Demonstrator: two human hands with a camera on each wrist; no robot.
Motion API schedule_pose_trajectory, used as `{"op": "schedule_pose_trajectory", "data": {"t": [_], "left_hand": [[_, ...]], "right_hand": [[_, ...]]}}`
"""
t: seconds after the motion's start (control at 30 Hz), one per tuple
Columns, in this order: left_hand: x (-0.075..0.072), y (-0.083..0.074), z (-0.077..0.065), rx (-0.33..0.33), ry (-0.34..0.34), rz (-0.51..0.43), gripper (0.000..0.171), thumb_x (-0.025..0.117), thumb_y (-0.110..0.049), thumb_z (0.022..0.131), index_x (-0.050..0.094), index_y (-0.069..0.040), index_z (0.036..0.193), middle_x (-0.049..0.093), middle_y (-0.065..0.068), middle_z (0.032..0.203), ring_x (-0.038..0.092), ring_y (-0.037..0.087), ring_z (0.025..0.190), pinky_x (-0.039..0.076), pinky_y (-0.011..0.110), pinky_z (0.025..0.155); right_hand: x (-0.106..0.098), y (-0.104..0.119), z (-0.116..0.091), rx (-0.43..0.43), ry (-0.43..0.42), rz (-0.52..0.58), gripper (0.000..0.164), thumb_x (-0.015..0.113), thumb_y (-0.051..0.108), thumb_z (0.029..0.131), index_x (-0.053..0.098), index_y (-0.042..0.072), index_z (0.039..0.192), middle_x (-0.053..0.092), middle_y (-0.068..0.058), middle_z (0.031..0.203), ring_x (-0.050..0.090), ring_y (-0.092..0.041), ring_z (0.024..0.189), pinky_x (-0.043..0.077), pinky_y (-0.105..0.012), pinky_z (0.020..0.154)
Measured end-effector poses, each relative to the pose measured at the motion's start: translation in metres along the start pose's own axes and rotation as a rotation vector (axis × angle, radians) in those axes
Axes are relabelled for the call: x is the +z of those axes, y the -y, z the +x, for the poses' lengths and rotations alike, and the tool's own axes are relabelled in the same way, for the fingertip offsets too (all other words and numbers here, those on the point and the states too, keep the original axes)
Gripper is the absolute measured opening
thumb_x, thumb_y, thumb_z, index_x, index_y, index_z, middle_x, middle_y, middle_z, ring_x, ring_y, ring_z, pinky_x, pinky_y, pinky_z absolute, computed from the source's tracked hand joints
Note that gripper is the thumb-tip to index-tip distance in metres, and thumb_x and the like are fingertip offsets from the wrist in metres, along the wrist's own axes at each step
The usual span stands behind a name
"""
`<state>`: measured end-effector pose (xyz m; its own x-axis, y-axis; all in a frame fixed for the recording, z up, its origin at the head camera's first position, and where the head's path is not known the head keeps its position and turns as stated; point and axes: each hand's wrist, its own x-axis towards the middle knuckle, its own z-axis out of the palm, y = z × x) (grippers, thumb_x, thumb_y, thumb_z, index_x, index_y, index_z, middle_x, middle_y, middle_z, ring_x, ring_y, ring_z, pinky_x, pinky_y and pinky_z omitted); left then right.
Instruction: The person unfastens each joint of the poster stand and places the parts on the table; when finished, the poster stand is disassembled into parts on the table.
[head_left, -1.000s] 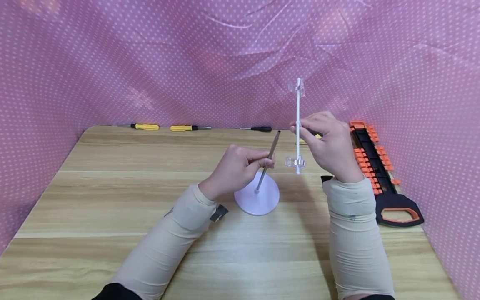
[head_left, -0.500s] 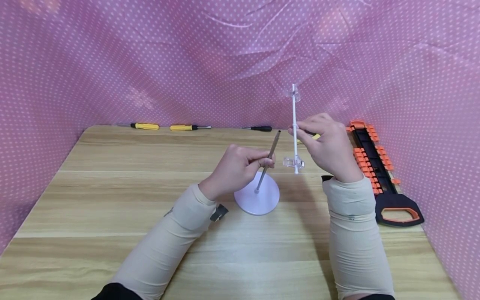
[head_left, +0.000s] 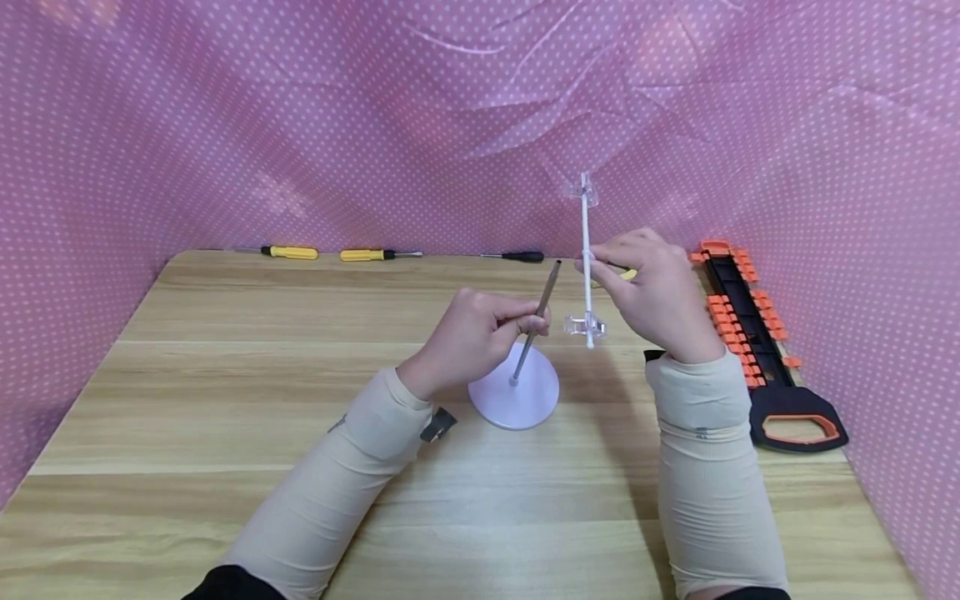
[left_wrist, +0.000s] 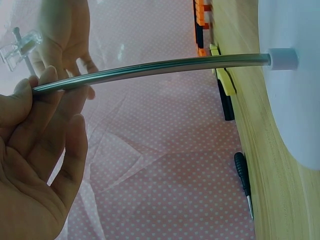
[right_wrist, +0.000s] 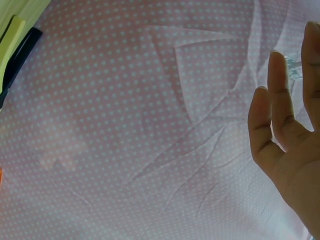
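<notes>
My left hand (head_left: 476,342) pinches a grey metal rod (head_left: 547,292) near its upper part. The rod rises, tilted in the head view, from a small collar on a round white base (head_left: 513,408) that stands on the table. To the right, my right hand (head_left: 660,287) pinches a thin white bar (head_left: 587,292) at its middle, above the table and apart from the rod's top. A clear plastic clip (head_left: 585,326) sits near the bar's lower end and another clear clip (head_left: 582,192) near its upper end. The right wrist view shows some fingers (right_wrist: 280,95) and little of the bar.
Two yellow-handled screwdrivers (head_left: 294,253) and a black-handled screwdriver (head_left: 522,257) lie along the table's back edge. A black and orange rack with a handle (head_left: 798,421) lies at the right. Behind my right hand is a partly hidden yellow item (head_left: 626,274). Pink dotted cloth (head_left: 375,125) surrounds the table.
My right hand has shifted the white bar slightly left and a little down, closer to the rod's top, and the bar has tilted slightly. The left hand, rod and base stay put.
</notes>
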<state>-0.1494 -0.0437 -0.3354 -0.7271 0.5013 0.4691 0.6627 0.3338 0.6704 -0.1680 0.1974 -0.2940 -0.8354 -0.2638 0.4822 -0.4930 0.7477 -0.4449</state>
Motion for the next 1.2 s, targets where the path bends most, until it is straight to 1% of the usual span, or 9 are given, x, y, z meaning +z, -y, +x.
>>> {"op": "schedule_pose_trajectory", "data": {"t": [0.23, 0.33, 0.53, 0.7, 0.83, 1.0, 1.2], "left_hand": [[-0.0001, 0.0, -0.0002, 0.003, -0.003, 0.001, 0.015, 0.071, -0.008, 0.101, 0.083, -0.005, 0.11, 0.083, 0.003, 0.093, 0.078, 0.01, 0.087, 0.059, 0.021, 0.07], [-0.0002, -0.0002, -0.0002, 0.004, -0.003, 0.001, 0.016, 0.071, -0.007, 0.101, 0.083, -0.004, 0.111, 0.083, 0.003, 0.093, 0.078, 0.01, 0.088, 0.058, 0.021, 0.068], [0.0002, 0.0, -0.0003, 0.003, 0.0, 0.003, 0.017, 0.07, -0.008, 0.102, 0.082, -0.003, 0.113, 0.083, 0.004, 0.095, 0.079, 0.01, 0.088, 0.057, 0.021, 0.067], [0.0001, 0.0, -0.0005, -0.006, 0.002, 0.0, 0.018, 0.07, -0.008, 0.102, 0.082, -0.002, 0.115, 0.083, 0.005, 0.096, 0.079, 0.011, 0.088, 0.057, 0.022, 0.065], [0.0003, 0.0004, -0.0006, -0.012, 0.003, -0.007, 0.019, 0.07, -0.007, 0.102, 0.081, -0.001, 0.116, 0.083, 0.005, 0.096, 0.079, 0.011, 0.088, 0.056, 0.021, 0.063], [0.0008, 0.0015, -0.0001, -0.009, 0.001, -0.006, 0.018, 0.07, -0.006, 0.101, 0.081, -0.001, 0.116, 0.083, 0.005, 0.095, 0.079, 0.011, 0.088, 0.057, 0.02, 0.065], [0.0015, 0.0017, 0.0003, 0.006, -0.005, -0.005, 0.017, 0.071, -0.007, 0.101, 0.082, -0.002, 0.113, 0.083, 0.004, 0.094, 0.079, 0.011, 0.087, 0.058, 0.021, 0.067]], "right_hand": [[0.0005, 0.0006, -0.0007, 0.012, 0.025, -0.002, 0.019, 0.075, 0.014, 0.099, 0.083, 0.006, 0.115, 0.08, -0.016, 0.108, 0.065, -0.034, 0.11, 0.046, -0.056, 0.093], [0.0008, 0.0, -0.0009, 0.012, 0.032, -0.008, 0.02, 0.075, 0.015, 0.1, 0.083, 0.006, 0.116, 0.08, -0.017, 0.108, 0.064, -0.034, 0.11, 0.046, -0.057, 0.093], [0.002, -0.002, -0.0005, 0.028, 0.05, -0.03, 0.022, 0.076, 0.018, 0.1, 0.082, 0.005, 0.117, 0.079, -0.018, 0.107, 0.064, -0.035, 0.11, 0.049, -0.057, 0.092], [0.0028, -0.0032, 0.0002, 0.051, 0.075, -0.052, 0.023, 0.076, 0.018, 0.099, 0.081, 0.005, 0.118, 0.078, -0.018, 0.108, 0.064, -0.036, 0.112, 0.048, -0.058, 0.095], [0.0035, -0.0043, 0.0008, 0.05, 0.088, -0.063, 0.023, 0.076, 0.017, 0.099, 0.082, 0.004, 0.117, 0.079, -0.018, 0.107, 0.063, -0.037, 0.112, 0.048, -0.058, 0.095], [0.0042, -0.0044, 0.001, 0.036, 0.099, -0.054, 0.023, 0.076, 0.016, 0.099, 0.081, 0.003, 0.117, 0.079, -0.019, 0.106, 0.064, -0.037, 0.11, 0.048, -0.057, 0.095], [0.0037, -0.0032, 0.0016, 0.045, 0.129, -0.047, 0.024, 0.075, 0.018, 0.1, 0.081, 0.005, 0.119, 0.078, -0.02, 0.108, 0.063, -0.037, 0.112, 0.047, -0.058, 0.098]]}}
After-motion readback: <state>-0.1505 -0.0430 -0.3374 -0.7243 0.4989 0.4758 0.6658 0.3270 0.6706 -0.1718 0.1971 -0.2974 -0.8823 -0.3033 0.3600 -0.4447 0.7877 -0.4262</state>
